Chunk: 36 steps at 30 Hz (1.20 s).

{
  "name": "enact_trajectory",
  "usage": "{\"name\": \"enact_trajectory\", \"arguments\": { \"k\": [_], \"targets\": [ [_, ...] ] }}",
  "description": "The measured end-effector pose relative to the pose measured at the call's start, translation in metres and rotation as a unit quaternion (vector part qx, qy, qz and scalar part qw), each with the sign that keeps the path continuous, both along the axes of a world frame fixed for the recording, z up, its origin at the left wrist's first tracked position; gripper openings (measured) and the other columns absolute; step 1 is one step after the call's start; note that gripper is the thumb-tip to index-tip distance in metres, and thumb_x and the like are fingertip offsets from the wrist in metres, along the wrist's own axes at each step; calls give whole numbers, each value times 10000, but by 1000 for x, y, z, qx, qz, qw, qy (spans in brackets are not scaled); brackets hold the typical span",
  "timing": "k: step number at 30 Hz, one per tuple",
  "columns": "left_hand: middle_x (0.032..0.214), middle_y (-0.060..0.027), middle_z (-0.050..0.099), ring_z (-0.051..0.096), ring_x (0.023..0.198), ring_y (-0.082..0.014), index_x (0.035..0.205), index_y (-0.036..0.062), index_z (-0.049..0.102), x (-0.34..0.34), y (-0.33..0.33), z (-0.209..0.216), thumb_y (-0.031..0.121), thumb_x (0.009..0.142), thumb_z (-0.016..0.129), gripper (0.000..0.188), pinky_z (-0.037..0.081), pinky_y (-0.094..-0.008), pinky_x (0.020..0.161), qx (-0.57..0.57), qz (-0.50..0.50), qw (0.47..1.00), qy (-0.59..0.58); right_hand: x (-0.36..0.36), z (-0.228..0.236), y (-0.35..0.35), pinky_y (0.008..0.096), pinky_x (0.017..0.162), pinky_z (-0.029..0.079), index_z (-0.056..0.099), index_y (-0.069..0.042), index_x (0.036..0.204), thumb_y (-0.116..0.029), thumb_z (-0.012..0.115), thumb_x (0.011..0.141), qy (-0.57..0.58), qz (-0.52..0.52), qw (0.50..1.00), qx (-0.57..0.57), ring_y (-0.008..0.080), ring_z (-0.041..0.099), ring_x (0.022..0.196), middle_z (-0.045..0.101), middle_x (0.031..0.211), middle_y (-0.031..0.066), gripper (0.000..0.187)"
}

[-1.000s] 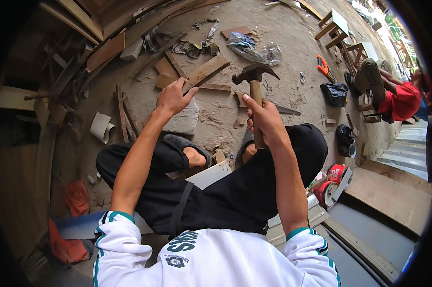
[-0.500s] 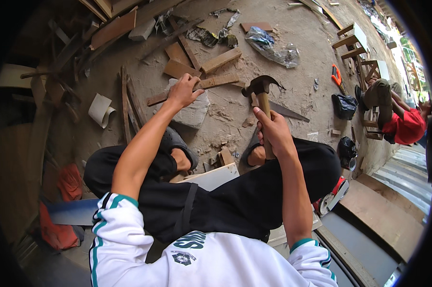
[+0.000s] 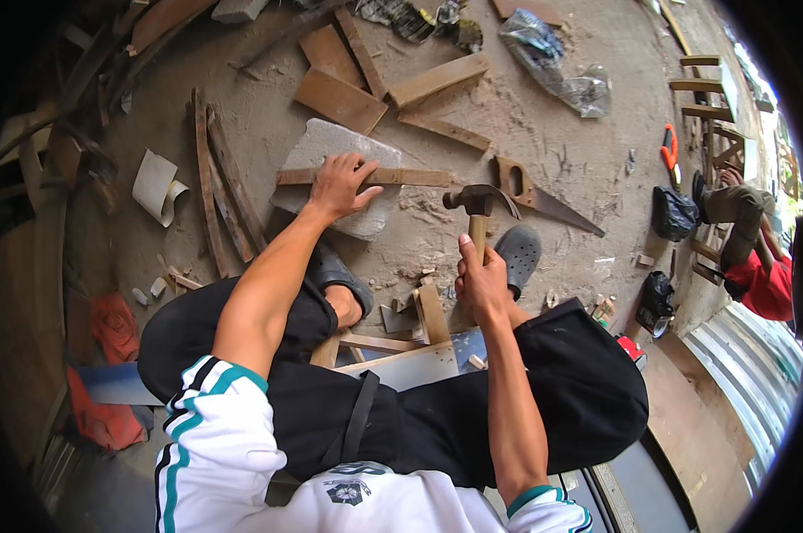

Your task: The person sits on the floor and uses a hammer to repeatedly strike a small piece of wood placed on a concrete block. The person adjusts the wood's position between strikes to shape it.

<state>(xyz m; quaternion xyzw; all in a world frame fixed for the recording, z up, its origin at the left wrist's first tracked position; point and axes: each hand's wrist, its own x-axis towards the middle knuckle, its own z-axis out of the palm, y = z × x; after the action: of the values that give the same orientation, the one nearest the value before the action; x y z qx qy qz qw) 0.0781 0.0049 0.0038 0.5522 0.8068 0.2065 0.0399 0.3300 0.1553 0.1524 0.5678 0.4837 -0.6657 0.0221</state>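
Observation:
My left hand (image 3: 339,188) presses down over a narrow wooden strip (image 3: 424,178), its fingers curled across the wood. The strip lies flat across a pale grey block (image 3: 337,136) on the ground, its right end jutting past the block. In my right hand (image 3: 484,284) is a claw hammer (image 3: 478,233), gripped by its wooden handle with the head up. The hammer's head is close to the strip's right end, seemingly apart from it. A handsaw (image 3: 548,203) with a wooden handle rests on the ground beyond the hammer.
Several wood offcuts (image 3: 339,100) lie beyond the block, and long slats (image 3: 215,182) to its left. A wooden frame (image 3: 433,315) sits between my legs. Clear plastic (image 3: 584,91) and a black bag (image 3: 674,213) are on the right, near another person in red (image 3: 766,286).
The strip, tilted before, now lies level across the block under my left hand. The hammer has come nearer to me and away from the saw. My right foot shows more.

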Motion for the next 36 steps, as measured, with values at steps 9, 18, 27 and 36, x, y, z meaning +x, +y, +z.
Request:
{"name": "enact_trajectory", "arguments": {
  "k": [9, 18, 27, 36],
  "targets": [
    [810, -21, 601, 587, 783, -225, 821, 125, 639, -16, 21, -26, 322, 901, 708, 223, 434, -372, 698, 25, 66, 997, 33, -4, -59, -40, 267, 403, 388, 580, -36, 853, -401, 639, 995, -9, 19, 999, 48, 82, 496, 446, 515, 584, -5, 396],
    [983, -31, 656, 596, 1004, -235, 957, 140, 690, -11, 43, -22, 369, 912, 677, 233, 391, -432, 929, 17, 173, 985, -10, -3, -82, -29, 298, 440, 394, 594, -27, 818, -422, 660, 977, -19, 2, 995, 101, 94, 513, 475, 520, 570, 4, 431],
    [1433, -66, 524, 375, 1415, -275, 1271, 169, 641, -12, 54, -35, 435, 910, 606, 450, 143, -517, 1189, -62, 266, 962, 1, -27, -76, -23, 322, 524, 400, 664, 4, 892, -425, 689, 952, -51, 90, 979, 173, 114, 471, 564, 533, 595, 49, 433],
    [1416, -86, 545, 339, 1443, -306, 1164, 136, 697, -12, 53, -38, 374, 902, 589, 370, 73, -625, 1191, -68, 267, 960, -49, -83, -15, 34, 356, 564, 427, 638, 17, 990, -408, 618, 999, -106, 218, 963, 113, 155, 490, 580, 550, 625, 70, 425]
  ]
}}
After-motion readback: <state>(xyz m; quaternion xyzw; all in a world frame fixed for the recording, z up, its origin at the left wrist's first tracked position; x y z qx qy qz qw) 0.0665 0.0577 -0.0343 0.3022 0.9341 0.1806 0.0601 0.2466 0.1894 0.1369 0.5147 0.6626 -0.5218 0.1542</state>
